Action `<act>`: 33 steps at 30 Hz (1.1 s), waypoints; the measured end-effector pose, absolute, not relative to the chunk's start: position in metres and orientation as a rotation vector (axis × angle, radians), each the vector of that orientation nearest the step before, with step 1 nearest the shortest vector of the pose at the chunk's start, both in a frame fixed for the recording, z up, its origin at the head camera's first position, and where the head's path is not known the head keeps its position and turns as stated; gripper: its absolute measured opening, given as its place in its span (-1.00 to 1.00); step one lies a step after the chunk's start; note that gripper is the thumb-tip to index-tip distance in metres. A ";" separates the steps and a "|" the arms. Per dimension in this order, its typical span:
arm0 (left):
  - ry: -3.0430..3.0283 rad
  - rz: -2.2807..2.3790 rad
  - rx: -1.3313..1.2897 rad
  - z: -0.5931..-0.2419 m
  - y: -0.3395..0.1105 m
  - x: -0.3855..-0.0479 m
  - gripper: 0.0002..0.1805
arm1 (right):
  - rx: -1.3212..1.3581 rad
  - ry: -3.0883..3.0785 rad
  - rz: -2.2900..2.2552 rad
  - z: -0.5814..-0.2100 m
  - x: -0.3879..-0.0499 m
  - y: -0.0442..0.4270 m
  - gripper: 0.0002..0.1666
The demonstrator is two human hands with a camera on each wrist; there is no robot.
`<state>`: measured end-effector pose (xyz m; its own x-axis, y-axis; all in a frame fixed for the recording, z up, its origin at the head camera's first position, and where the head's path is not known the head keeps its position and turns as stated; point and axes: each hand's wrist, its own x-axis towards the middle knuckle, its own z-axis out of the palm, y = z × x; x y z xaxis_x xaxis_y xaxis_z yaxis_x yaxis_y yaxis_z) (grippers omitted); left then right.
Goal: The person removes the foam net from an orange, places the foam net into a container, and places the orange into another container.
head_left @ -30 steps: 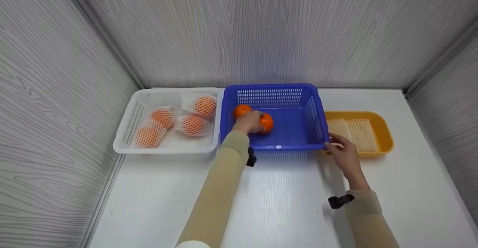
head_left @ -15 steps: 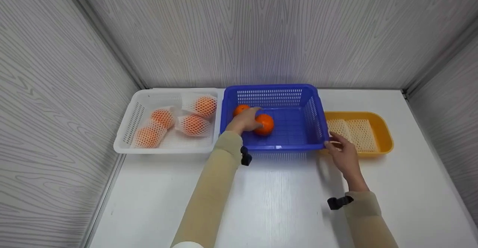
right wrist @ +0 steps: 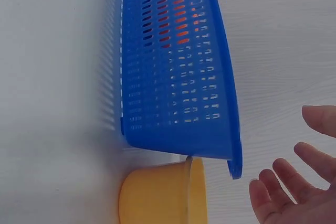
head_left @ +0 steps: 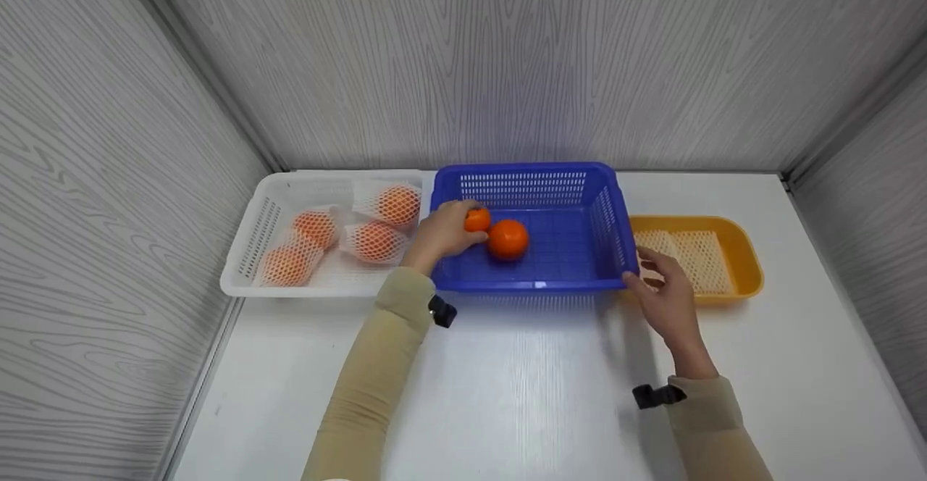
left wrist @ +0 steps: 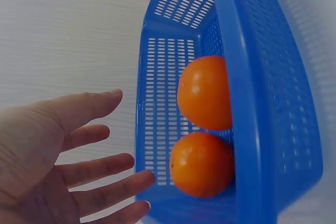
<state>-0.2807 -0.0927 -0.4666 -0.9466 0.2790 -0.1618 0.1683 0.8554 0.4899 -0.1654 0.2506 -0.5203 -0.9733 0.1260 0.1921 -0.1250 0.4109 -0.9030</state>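
In the blue basket (head_left: 536,287) two bare oranges lie side by side at the left end. My left hand (head_left: 443,231) hovers over the basket's left rim, thumb and fingers spread beside the smaller orange (head_left: 478,219). The left wrist view shows its fingers (left wrist: 100,174) extended and apart from the fruit. Right of that hand sits the larger orange (head_left: 508,240). My right hand (head_left: 668,300) is by the basket's front right corner; in the right wrist view its loosely bent fingers (right wrist: 291,179) stand off the blue wall, holding nothing.
A white basket (head_left: 319,293) on the left contains several oranges in white foam nets (head_left: 376,242). On the right, a yellow tray (head_left: 753,271) with flat foam nets (head_left: 702,260) adjoins the blue basket. Patterned panels enclose the white table (head_left: 536,387) at back and sides.
My left hand has drawn back leftward from the larger orange to beside the smaller one. The larger orange has shifted slightly left. My right hand has barely moved.
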 end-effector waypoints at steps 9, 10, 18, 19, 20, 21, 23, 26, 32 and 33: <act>2.857 0.826 0.241 -0.477 -0.139 -0.266 -0.38 | 0.114 -2.431 1.668 -0.511 -0.159 0.230 -0.41; 2.858 0.855 0.229 -0.478 -0.144 -0.265 -0.39 | 0.120 -2.440 1.673 -0.509 -0.158 0.226 -0.41; 2.849 1.141 0.199 -0.481 -0.179 -0.264 -0.48 | 0.230 -2.497 1.734 -0.478 -0.143 0.192 -0.43; 2.851 1.162 0.193 -0.481 -0.183 -0.264 -0.48 | 0.248 -2.500 1.743 -0.474 -0.141 0.188 -0.43; 2.854 1.174 0.188 -0.482 -0.187 -0.264 -0.47 | 0.258 -2.511 1.750 -0.473 -0.140 0.185 -0.44; 2.863 1.176 0.190 -0.482 -0.191 -0.263 -0.47 | 0.268 -2.519 1.760 -0.472 -0.139 0.182 -0.44; 2.879 1.163 0.185 -0.483 -0.199 -0.263 -0.46 | 0.296 -2.530 1.778 -0.472 -0.139 0.176 -0.44; 2.904 1.117 0.170 -0.486 -0.210 -0.264 -0.46 | 0.350 -2.527 1.803 -0.474 -0.138 0.166 -0.45; 2.882 1.015 0.045 -0.491 -0.230 -0.265 -0.43 | 0.488 -2.497 1.842 -0.479 -0.139 0.145 -0.45; 2.874 1.006 0.026 -0.492 -0.232 -0.266 -0.43 | 0.509 -2.497 1.853 -0.479 -0.139 0.142 -0.46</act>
<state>-0.2658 -0.2320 -0.4916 -0.9952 0.0478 -0.0856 -0.0161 0.7821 0.6230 -0.1391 0.1419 -0.4794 -0.9478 -0.2610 0.1831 -0.2509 0.2562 -0.9335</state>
